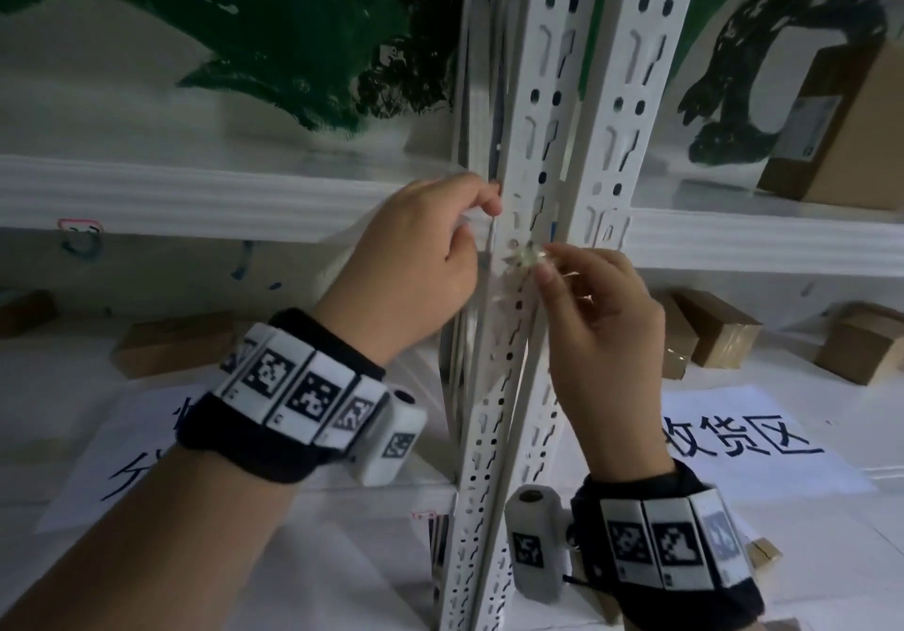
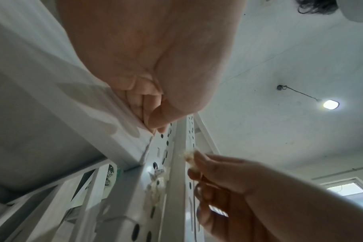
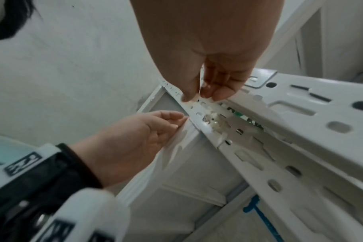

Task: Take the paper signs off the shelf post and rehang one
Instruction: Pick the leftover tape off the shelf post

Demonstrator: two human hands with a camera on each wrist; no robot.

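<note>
Two white perforated shelf posts (image 1: 531,151) stand side by side in front of me. My left hand (image 1: 477,219) pinches a translucent strip (image 2: 106,104), seemingly clear tape, at the left post's edge beside the shelf beam (image 1: 195,195). My right hand (image 1: 545,263) pinches a crumpled tape scrap (image 1: 531,258) against the post's face; tape residue (image 3: 214,122) clings just below it. Two paper signs with black characters lie flat on the lower shelf, one at the left (image 1: 146,439) and one at the right (image 1: 743,439). No sign hangs on the posts.
Cardboard boxes sit on the lower shelf at the left (image 1: 171,342) and right (image 1: 724,332). A bigger box (image 1: 841,126) stands on the upper shelf at the right. Green paint (image 1: 293,19) covers part of the wall behind.
</note>
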